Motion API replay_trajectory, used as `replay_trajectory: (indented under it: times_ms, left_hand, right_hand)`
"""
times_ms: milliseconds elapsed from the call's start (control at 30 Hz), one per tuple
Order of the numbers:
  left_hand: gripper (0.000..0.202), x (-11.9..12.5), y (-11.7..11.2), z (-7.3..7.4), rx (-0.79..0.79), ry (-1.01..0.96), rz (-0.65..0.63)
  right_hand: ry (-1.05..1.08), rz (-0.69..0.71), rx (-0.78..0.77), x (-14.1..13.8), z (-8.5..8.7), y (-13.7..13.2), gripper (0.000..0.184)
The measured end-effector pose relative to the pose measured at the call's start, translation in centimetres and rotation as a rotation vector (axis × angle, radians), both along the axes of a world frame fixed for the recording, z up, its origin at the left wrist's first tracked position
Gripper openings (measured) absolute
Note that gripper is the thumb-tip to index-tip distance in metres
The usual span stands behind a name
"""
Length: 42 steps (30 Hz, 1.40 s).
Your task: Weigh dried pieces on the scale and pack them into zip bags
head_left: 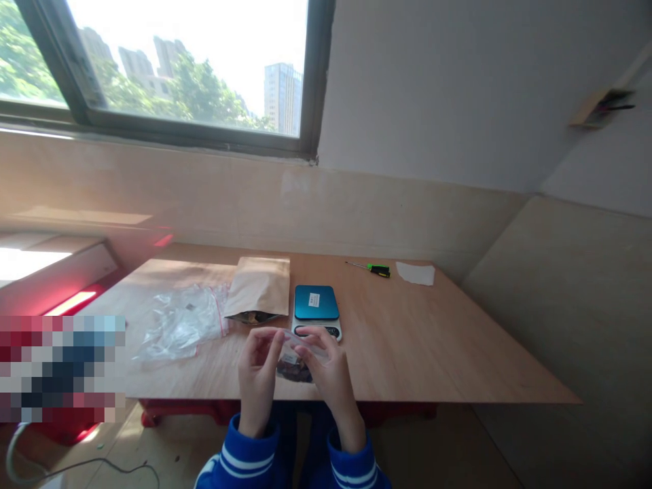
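My left hand (259, 372) and my right hand (326, 370) are raised together over the table's near edge. Both pinch the top of a small clear plastic bag (294, 361) that holds something dark at its bottom. Just behind the hands sits a small scale with a blue top (316, 303) and a white label on it. A brown paper pouch (259, 287) lies to the left of the scale, its open mouth toward me showing dark contents.
A pile of clear zip bags (180, 322) lies left of the pouch on the wooden table (418, 346). At the far side lie a green-handled screwdriver (375, 269) and a white paper scrap (416, 273). A window and walls stand behind; a cable (76, 467) runs on the floor.
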<state>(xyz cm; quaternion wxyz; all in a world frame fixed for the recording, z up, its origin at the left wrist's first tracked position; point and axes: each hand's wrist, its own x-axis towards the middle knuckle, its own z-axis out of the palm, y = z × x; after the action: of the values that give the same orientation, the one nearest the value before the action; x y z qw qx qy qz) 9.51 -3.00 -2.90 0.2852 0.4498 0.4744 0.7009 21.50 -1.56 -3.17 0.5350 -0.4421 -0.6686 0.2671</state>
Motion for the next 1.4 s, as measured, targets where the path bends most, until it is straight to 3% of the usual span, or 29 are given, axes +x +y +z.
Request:
replay_trajectory:
  times_ms: [300,600,767,900,1033,1233,1400]
  left_hand:
    - [0.014,1.3,-0.7,-0.4,0.002,-0.020,-0.156]
    - [0.016,1.6,-0.6,-0.7,-0.020,-0.021,-0.111]
    - [0.017,1.0,-0.6,-0.5,-0.024,-0.012,-0.010]
    - [0.017,0.1,-0.4,-0.6,-0.012,0.004,-0.026]
    - [0.016,-0.3,-0.6,-0.6,-0.023,-0.008,-0.016]
    - [0.018,0.1,-1.2,-0.6,-0.050,-0.041,-0.056]
    - [0.015,-0.5,-1.4,-0.7,-0.019,-0.041,0.002]
  right_hand:
    - [0.031,-0.187,0.035,0.4,-0.4,-0.7,0.020]
    - [-0.048,-0.331,0.169,-0.8,-0.7,-1.0,0.018]
    - [-0.086,-0.210,0.142,-1.4,0.1,-0.9,0.012]
    - [-0.101,-0.122,0.109,-1.9,0.9,-0.9,0.013]
    - [-0.072,-0.120,0.103,-2.6,0.7,-0.8,0.019]
    - [-0.096,-0.226,0.195,-3.0,0.0,-1.1,0.026]
    - [-0.114,-0.104,0.135,-2.6,0.2,-1.1,0.020]
